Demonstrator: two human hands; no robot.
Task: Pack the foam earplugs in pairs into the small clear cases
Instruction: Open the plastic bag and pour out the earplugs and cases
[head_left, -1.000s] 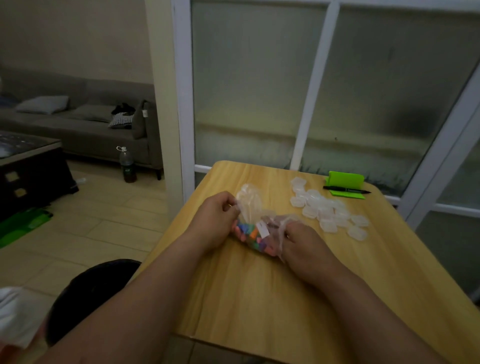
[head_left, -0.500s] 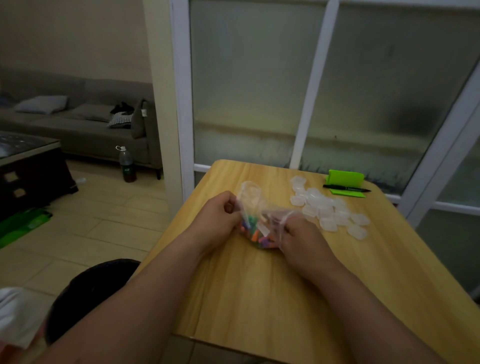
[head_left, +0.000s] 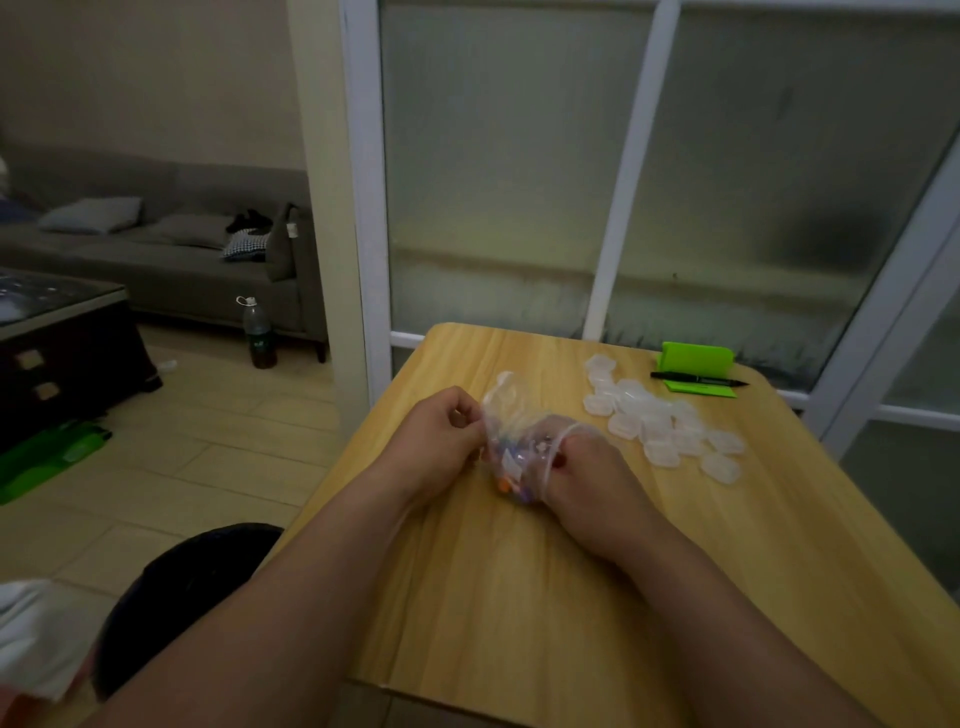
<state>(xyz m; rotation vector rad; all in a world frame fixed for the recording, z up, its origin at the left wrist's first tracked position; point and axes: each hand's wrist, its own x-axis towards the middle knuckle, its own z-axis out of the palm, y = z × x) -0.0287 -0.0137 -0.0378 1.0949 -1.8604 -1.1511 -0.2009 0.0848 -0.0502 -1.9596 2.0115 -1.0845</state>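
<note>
A clear plastic bag (head_left: 511, 441) full of coloured foam earplugs sits on the wooden table (head_left: 519, 597) between my hands. My left hand (head_left: 441, 447) pinches the bag's left edge near the top. My right hand (head_left: 587, 478) grips the bag's right edge, with its fingers curled into the plastic. The earplugs show through the bag as orange, blue and red bits. To the right, a heap of several small clear cases (head_left: 660, 421) lies on the table, apart from both hands.
A green phone stand (head_left: 696, 358) with a black pen (head_left: 696, 376) on it stands at the table's far right. Frosted glass doors rise right behind the table. To the left lie tiled floor, a bottle (head_left: 258, 335) and a grey sofa.
Both hands have drawn closer together and lifted the bag, bunching it so it now stands narrower and taller. The cases have not moved.
</note>
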